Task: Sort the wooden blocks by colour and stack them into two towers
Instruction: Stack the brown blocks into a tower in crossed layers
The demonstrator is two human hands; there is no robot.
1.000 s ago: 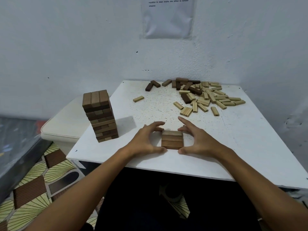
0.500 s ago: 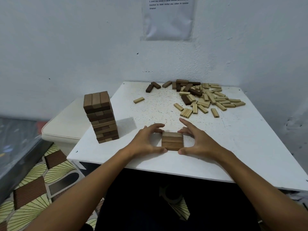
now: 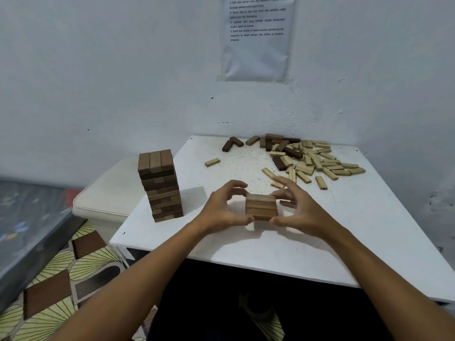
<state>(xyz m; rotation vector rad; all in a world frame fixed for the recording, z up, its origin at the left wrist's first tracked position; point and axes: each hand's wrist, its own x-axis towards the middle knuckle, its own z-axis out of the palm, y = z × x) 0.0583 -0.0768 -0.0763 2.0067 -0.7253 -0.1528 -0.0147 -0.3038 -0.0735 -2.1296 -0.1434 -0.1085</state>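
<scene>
A row of three brown blocks (image 3: pixel 261 208) is held side by side between my hands near the front middle of the white table (image 3: pixel 357 230). It looks slightly raised, with a shadow below it. My left hand (image 3: pixel 220 214) grips its left end between thumb and curled fingers. My right hand (image 3: pixel 301 210) grips the right end the same way. A tall tower of brown blocks (image 3: pixel 161 188) stands at the table's left edge. Loose light blocks (image 3: pixel 317 163) and dark blocks (image 3: pixel 269 142) lie mixed in a pile at the back right.
One light block (image 3: pixel 212 162) lies alone at the back left of the pile. A cream cushioned stool (image 3: pixel 105 195) stands to the left of the table, just behind the tower. A printed sheet (image 3: pixel 257 38) hangs on the wall. Patterned flooring (image 3: pixel 61 279) lies below left.
The three brown blocks, flat on the table before, now sit a little higher between my hands with a side face showing. The view has tilted upward.
</scene>
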